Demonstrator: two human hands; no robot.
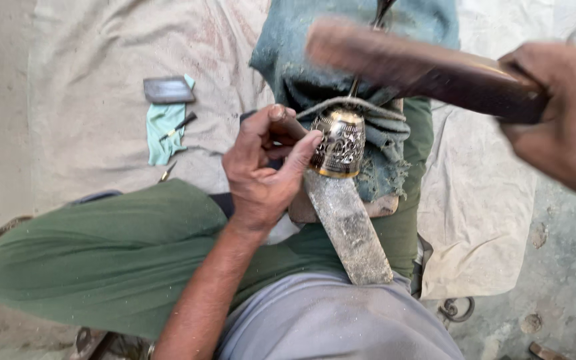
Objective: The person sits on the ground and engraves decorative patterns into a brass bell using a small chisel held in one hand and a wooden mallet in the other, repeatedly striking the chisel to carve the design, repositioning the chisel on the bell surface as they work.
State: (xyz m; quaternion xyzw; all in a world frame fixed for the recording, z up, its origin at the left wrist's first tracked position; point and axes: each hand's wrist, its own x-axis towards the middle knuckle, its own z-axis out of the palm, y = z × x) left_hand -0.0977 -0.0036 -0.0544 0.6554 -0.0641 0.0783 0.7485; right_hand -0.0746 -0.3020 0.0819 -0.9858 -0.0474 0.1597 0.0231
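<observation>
My left hand point(265, 167) grips a small chisel-like tool point(285, 124), its tip against an engraved brass cup point(339, 143). The cup sits on the end of a long grey metal bar point(349, 227) that runs up from my lap, bedded in a frayed blue-green cloth point(341, 40). My right hand point(565, 120) is raised at the upper right, closed on the handle of a dark wooden mallet point(421, 67). The mallet is blurred and hangs above the cup.
I sit cross-legged in green trousers point(101, 253) on a pale canvas sheet point(88, 113). To the left lie a dark flat block point(168, 89), a small turquoise rag point(163, 133) and a couple of thin tools point(180, 125). Bare ground shows at the right.
</observation>
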